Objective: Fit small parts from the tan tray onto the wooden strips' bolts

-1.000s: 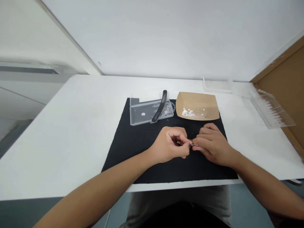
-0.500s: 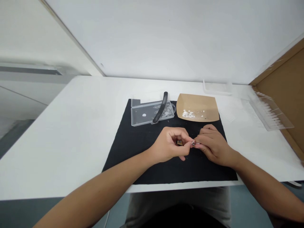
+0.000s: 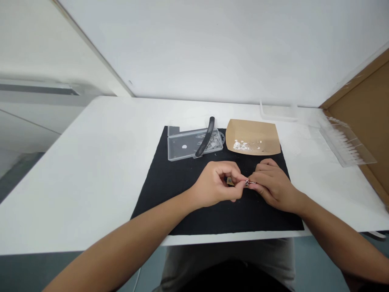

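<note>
Black cloth (image 3: 185, 215) on bench (image 3: 75, 182), head view. Small metal tool (image 3: 252, 183) sits between the hands, above the cloth: left hand (image 3: 209, 184) pinches its left end, fingertips together; right hand (image 3: 275, 188) has fingers closed on the other. Beyond: brown paper tray (image 3: 252, 127).

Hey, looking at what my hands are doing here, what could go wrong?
The small shiny piece between your left hand and right hand could slip from your fingertips onto the black mat. The curved black strip lies across the open clear case, so a nudge might dislodge it. Bumping the cardboard tray could scatter its white bits.
</note>
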Motion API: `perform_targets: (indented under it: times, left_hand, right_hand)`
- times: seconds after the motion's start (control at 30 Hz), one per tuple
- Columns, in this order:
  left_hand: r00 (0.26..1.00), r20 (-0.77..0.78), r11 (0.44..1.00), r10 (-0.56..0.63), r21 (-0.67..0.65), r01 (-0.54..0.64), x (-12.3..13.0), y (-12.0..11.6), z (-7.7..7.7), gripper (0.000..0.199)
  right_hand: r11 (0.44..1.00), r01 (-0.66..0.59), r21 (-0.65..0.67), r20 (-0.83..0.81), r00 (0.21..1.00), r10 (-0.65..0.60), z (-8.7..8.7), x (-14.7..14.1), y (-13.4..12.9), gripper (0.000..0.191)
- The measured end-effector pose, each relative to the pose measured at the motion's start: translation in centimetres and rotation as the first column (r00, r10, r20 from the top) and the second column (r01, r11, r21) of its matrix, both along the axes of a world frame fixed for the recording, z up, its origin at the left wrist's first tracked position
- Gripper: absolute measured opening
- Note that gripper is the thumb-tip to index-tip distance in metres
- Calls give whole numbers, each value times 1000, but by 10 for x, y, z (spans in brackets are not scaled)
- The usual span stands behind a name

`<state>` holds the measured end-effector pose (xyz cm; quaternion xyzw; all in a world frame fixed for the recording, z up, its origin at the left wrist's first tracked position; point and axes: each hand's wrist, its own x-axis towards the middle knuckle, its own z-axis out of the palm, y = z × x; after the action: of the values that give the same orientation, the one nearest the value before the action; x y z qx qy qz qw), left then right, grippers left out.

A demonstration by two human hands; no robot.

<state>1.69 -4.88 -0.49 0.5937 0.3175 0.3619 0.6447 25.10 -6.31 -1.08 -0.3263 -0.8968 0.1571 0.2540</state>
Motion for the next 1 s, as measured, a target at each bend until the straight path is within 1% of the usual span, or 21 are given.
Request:
perform_targets:
  times: [0.23, 0.43, 0.6, 0.77, 1.0]
  left_hand:
    - [1000, -10, 1000, 1, 15, -1, 0, 1, 0, 11]
    - [1000, -8, 1000, -5, 8, 5, -1, 1, 0, 11]
    - [1000, -8, 1000, -10, 17, 10, -1, 1, -1, 11]
    - [999, -40, 999, -34, -17, 33, -2, 3, 1, 12]
    - [997, -61, 999, -44, -20, 43, -4, 3, 1, 12]
  right_hand:
    - [1000, -10, -7, -20, 1000, 10, -1, 0, 0, 29]
    - [999, -28, -40, -41, 999, 27, -2, 0, 0, 27]
    - [998, -31, -57, -49, 998, 28, -3, -1, 0, 29]
    - [997, -38, -64, -48, 998, 35, -3, -1, -1, 29]
    - [997, -38, -66, -41, 999, 35, -3, 0, -1, 28]
